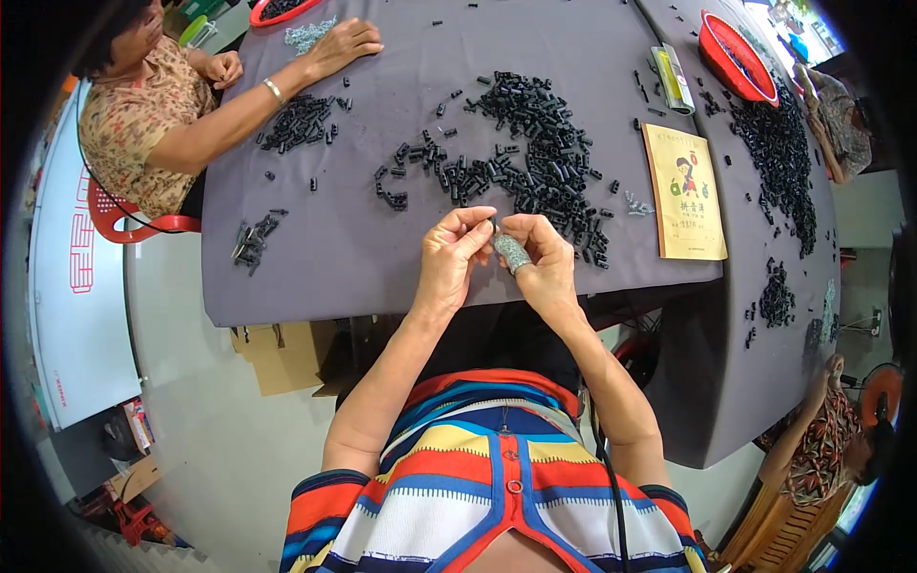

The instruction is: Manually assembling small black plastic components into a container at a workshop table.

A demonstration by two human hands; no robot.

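My left hand [452, 258] and my right hand [540, 258] meet fingertip to fingertip above the near edge of a dark grey table [334, 258]. Between the fingertips sits a tiny dark part [494, 227], pinched by both hands. A grey textured sleeve [511, 252] covers my right thumb. Just beyond my hands lies a wide heap of small black plastic parts [525, 153].
Another person [143, 105] sits at the far left with a hand by a smaller pile of black parts [301, 122]. A yellow booklet [684, 193], a red basket [735, 43] and more black parts [783, 158] lie at the right. A cardboard box [282, 355] sits under the table.
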